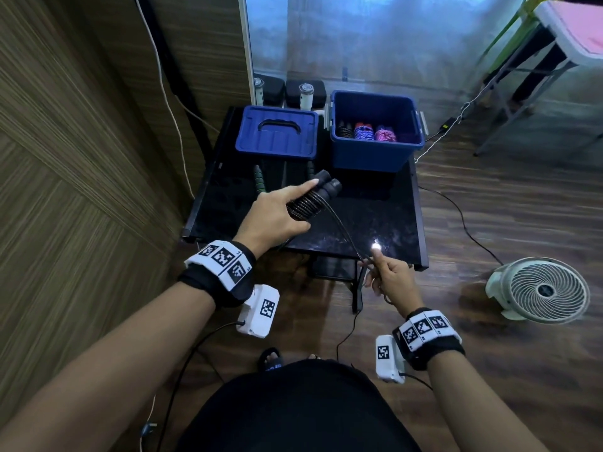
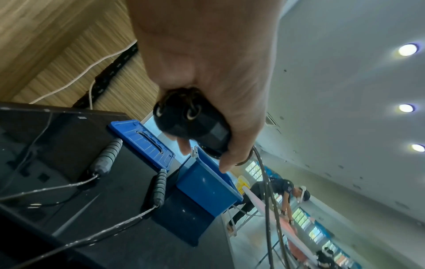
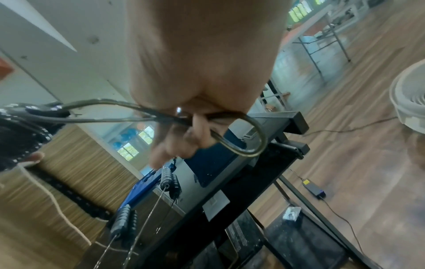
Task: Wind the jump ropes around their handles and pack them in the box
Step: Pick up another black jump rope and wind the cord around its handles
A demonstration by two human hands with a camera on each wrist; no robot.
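Observation:
My left hand grips two black jump-rope handles held side by side above the black table, with black rope wound round them. The handle ends show under the palm in the left wrist view. The doubled loose end of the rope runs down to my right hand, which pinches its loop near the table's front edge. An open blue box at the back right holds several wound ropes. Another rope with grey ribbed handles lies unwound on the table.
The blue lid lies left of the box. A white floor fan stands on the wooden floor at the right. Cables run across the floor. A wood-panelled wall closes the left side. A folding table stands far right.

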